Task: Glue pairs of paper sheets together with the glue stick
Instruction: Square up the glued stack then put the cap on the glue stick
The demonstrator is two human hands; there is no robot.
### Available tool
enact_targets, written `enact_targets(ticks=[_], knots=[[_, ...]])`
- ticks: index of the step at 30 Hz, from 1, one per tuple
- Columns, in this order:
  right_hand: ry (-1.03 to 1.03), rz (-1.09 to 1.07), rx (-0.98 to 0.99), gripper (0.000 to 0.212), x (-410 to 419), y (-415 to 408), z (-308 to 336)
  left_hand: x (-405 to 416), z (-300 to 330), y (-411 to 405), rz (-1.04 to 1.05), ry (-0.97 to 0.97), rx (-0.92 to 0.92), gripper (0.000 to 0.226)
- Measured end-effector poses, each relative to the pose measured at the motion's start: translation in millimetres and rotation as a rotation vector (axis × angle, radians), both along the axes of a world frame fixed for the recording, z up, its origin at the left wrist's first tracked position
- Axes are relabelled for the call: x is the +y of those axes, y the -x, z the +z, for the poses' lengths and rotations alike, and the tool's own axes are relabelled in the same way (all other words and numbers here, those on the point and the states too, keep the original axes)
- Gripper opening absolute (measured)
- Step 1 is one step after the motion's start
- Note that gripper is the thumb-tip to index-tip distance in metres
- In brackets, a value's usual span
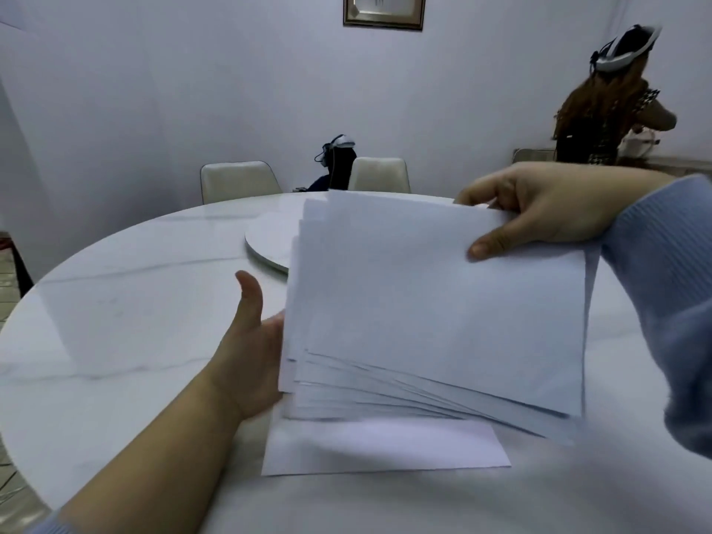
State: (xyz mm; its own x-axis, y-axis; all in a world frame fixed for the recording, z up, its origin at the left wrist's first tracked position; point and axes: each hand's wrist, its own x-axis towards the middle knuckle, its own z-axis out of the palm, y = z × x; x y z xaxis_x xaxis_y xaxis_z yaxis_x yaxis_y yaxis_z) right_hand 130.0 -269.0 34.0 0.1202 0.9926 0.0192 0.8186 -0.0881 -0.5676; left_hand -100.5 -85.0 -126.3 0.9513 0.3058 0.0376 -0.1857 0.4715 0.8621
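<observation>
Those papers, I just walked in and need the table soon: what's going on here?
A person is holding a fanned stack of white sheets above a round table. The right hand pinches the stack's top edge; the left hand supports its left side, thumb up. One sheet lies flat on the table below. No glue stick is in view, so no gluing shows yet.

left hand (pixel 254 352) fingers hidden — behind paper stack (pixel 435 314); stack's near edges blurred
</observation>
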Motion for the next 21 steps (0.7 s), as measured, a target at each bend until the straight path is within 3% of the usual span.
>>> enact_targets(ticks=[3, 6, 8, 11, 15, 19, 21], knots=[[-0.017, -0.062, -0.067, 0.039, 0.4, -1.7, -7.1, -3.7, 1.7, -0.2, 0.263, -0.253, -0.089, 0.111], [-0.036, -0.093, -0.14, 0.037, 5.2, 1.0, -12.2, -6.8, -3.9, 0.4, 0.588, -0.653, -0.155, 0.116], [-0.06, -0.114, -0.2, 0.042, 9.0, 5.9, -16.1, -8.2, -6.7, 1.3, 0.697, -0.921, -0.167, 0.105], [-0.168, -0.121, -0.217, 0.055, 11.9, 10.2, -28.6, -11.6, -7.2, 0.8, 0.787, -1.198, -0.111, 0.067], [-0.424, -0.178, -0.085, 0.057, 1.1, 3.1, -56.0, -16.8, -10.4, 1.7, 0.767, -0.958, -0.017, 0.042], [-0.744, -0.068, 0.619, 0.072, -24.5, -9.1, -104.7, -14.9, -10.2, 2.6, 0.749, -0.792, -0.024, 0.041], [-0.796, -0.087, 0.709, 0.084, -29.9, -7.9, -137.4, -16.7, -10.8, 2.0, 0.741, -0.755, -0.031, 0.038]])
